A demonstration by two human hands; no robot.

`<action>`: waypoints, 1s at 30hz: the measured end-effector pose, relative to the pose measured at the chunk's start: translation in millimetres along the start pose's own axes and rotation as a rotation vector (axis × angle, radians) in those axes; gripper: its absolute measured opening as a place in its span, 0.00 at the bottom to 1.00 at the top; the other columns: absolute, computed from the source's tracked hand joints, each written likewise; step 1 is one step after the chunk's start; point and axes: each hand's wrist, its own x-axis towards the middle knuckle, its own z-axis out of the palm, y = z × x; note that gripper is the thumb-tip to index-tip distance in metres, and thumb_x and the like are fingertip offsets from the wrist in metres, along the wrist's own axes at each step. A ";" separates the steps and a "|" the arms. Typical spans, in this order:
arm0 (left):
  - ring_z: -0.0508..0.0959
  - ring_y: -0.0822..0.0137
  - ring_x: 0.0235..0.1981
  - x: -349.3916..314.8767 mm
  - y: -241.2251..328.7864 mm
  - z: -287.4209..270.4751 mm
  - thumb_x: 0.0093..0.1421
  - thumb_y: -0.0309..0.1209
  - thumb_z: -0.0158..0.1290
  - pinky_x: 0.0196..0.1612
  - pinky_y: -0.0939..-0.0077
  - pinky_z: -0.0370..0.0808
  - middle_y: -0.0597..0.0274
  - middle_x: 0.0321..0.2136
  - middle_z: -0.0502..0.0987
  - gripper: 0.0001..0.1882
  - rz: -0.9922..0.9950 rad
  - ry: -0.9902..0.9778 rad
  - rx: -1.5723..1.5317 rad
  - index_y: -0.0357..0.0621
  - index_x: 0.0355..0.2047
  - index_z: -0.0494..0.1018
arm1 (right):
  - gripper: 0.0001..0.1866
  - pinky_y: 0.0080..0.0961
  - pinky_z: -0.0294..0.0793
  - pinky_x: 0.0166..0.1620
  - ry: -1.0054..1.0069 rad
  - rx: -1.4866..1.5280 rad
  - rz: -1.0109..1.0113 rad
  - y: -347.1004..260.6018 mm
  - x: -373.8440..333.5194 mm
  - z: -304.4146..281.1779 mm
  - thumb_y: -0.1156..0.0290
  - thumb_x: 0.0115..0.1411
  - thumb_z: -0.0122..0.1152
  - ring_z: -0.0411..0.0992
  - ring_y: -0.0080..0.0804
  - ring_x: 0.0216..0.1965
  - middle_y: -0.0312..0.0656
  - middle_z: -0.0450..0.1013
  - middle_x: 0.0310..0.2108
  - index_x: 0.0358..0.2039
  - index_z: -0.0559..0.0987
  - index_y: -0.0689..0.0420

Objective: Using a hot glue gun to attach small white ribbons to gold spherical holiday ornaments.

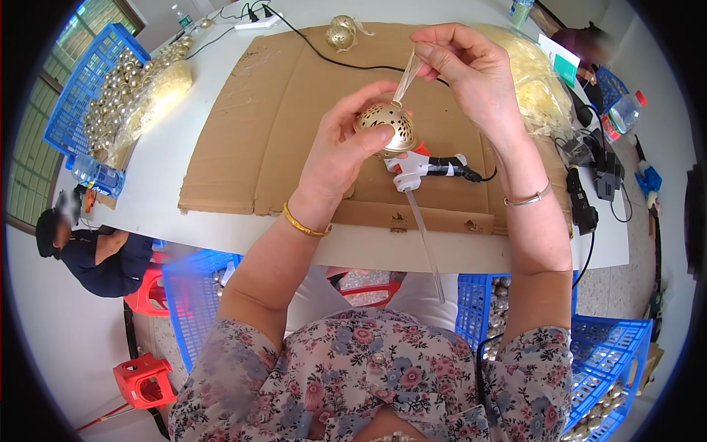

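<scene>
My left hand (342, 144) grips a gold pierced metal ball (386, 125) above a sheet of cardboard (250, 125). My right hand (464, 70) pinches the upper end of a pale translucent ribbon (406, 77) that runs down into the top of the ball. Just below the ball a white and orange glue gun (412, 168) lies on the cardboard, with a clear glue stick (426, 243) sticking out toward me past the table edge.
Two finished gold balls (341, 33) lie at the far edge of the cardboard. A blue crate of gold balls (99, 88) and a clear bag (158, 96) sit at left, a bag of pale ribbons (541, 81) at right. Blue crates (611, 361) stand under the table. A seated person (96, 254) is at left.
</scene>
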 end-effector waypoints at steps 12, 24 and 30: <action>0.73 0.69 0.38 0.7 -0.9 -1.9 0.49 0.27 0.54 0.43 0.75 0.71 0.56 0.37 0.73 0.23 -0.023 0.039 0.011 0.32 0.46 0.65 | 0.07 0.13 0.69 0.31 0.013 0.034 0.000 -2.2 -0.3 1.6 0.76 0.56 0.54 0.68 0.16 0.25 0.34 0.72 0.24 0.36 0.77 0.62; 0.73 0.73 0.36 -2.1 3.2 -3.9 0.43 0.24 0.60 0.40 0.79 0.72 0.61 0.36 0.73 0.25 -0.056 -0.009 0.059 0.36 0.43 0.68 | 0.08 0.15 0.68 0.31 -0.110 0.043 0.132 24.4 1.3 4.3 0.78 0.57 0.51 0.68 0.18 0.27 0.35 0.72 0.25 0.36 0.75 0.62; 0.74 0.72 0.36 -0.6 3.7 -3.2 0.44 0.23 0.58 0.40 0.78 0.73 0.60 0.36 0.73 0.23 -0.100 0.016 -0.019 0.35 0.43 0.68 | 0.08 0.14 0.68 0.32 -0.064 0.029 0.168 31.8 2.2 2.9 0.78 0.57 0.52 0.68 0.18 0.28 0.35 0.72 0.26 0.37 0.76 0.61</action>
